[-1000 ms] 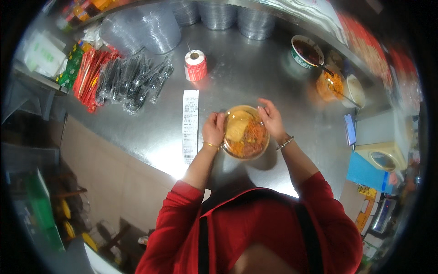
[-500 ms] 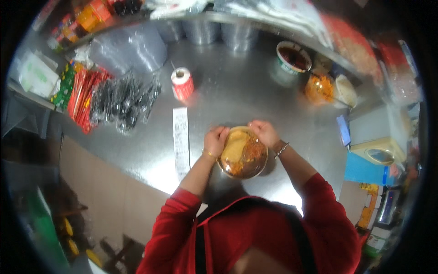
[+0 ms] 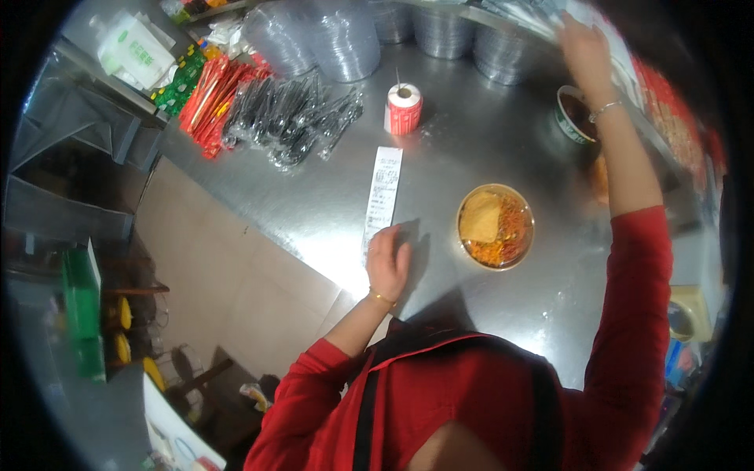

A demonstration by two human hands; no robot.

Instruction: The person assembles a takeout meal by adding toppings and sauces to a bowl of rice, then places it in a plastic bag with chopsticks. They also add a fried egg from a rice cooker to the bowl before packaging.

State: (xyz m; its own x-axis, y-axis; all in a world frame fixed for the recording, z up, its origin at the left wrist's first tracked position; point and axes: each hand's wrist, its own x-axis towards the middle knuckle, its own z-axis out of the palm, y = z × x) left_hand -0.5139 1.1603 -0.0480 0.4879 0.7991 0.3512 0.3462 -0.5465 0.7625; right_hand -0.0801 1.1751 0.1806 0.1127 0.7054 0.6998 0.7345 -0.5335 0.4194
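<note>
The left hand (image 3: 388,263) lies flat and open on the steel tabletop (image 3: 314,212), its fingers on the near end of the long paper receipt (image 3: 382,196). Just right of it stands the round bowl of food (image 3: 495,226), free of both hands. The right hand (image 3: 583,41) reaches far up to the shelf; I cannot tell its grip. It is better to press the receipt firmly, so it does not slide.

Left hand (image 3: 389,263) rests flat; right hand (image 3: 583,47) reaches up, seemingly open.
</note>
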